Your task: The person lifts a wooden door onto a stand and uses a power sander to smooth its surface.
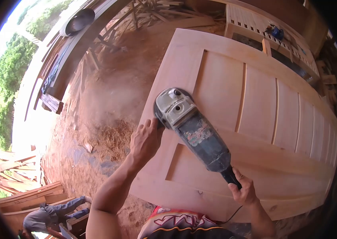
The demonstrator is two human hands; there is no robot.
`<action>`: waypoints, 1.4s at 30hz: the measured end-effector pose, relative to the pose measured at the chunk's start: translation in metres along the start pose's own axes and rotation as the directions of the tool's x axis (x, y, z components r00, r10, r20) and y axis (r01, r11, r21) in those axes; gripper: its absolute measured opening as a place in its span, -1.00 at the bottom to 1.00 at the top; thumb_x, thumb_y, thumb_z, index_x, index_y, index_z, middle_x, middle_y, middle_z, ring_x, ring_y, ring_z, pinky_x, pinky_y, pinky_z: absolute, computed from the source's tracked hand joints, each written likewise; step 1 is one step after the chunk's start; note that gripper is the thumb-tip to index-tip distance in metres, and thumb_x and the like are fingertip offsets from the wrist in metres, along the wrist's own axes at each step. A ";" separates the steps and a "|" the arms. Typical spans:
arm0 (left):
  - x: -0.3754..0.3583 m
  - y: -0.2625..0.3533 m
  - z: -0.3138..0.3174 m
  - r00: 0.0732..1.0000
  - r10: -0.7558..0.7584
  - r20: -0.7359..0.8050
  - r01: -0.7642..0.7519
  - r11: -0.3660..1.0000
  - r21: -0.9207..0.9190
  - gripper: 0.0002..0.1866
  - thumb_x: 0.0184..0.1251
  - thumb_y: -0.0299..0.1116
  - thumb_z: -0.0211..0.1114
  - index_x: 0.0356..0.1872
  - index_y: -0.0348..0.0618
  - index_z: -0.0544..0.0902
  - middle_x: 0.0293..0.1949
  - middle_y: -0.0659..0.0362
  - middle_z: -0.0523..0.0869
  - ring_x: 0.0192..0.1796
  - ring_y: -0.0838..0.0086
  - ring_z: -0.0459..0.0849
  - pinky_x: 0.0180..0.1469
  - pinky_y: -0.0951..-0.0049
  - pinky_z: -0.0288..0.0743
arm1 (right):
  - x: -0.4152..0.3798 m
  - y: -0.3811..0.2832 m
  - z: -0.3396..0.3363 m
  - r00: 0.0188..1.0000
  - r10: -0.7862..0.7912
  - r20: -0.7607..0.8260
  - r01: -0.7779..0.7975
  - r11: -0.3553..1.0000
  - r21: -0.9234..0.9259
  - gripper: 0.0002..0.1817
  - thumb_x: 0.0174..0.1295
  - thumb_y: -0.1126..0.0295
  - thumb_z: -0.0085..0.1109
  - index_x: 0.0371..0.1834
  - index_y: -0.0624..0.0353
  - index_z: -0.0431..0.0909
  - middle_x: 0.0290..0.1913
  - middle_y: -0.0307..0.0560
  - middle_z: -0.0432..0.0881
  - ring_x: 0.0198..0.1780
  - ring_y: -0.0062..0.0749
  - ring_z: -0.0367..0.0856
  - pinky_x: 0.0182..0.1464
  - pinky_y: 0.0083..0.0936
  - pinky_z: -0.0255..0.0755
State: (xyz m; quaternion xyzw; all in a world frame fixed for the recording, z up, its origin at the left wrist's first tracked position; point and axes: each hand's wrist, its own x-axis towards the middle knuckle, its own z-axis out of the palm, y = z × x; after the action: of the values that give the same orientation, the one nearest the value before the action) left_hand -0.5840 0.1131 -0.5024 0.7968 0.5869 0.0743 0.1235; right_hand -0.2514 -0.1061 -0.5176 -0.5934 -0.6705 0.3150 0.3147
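Observation:
An angle grinder with a grey metal head and a worn dark body rests head-down on a pale wooden panelled door. Its disc lies against the door's frame piece near the left edge, mostly hidden under the head. My left hand is closed at the side of the head, around what looks like the side handle. Around the black rear handle my right hand is wrapped. A thin cord runs down from near my right hand towards my body.
Dust and wood shavings cover the ground left of the door. A slatted wooden piece with a blue tool on it stands at the back right. Scrap wood lies about. Another person bends over at the lower left.

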 end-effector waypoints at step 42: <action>0.423 0.035 0.025 0.974 0.228 0.005 -0.227 0.969 0.097 -0.51 0.60 0.05 0.14 0.18 -0.19 0.51 0.06 -0.10 0.79 0.14 -0.07 0.74 0.13 -0.08 0.59 | 0.311 0.102 -0.114 0.949 0.272 -0.157 -0.249 0.957 0.151 -0.35 0.49 0.21 0.16 0.61 0.15 0.36 -0.32 -0.19 0.62 -0.60 -0.65 0.36 -0.46 -0.57 0.39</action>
State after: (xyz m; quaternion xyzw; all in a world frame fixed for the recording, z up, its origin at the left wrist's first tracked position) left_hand -0.4184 0.5035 -0.5272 0.8636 0.4949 0.0618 0.0737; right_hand -0.1297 0.2182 -0.5154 -0.6806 -0.5338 0.3429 0.3664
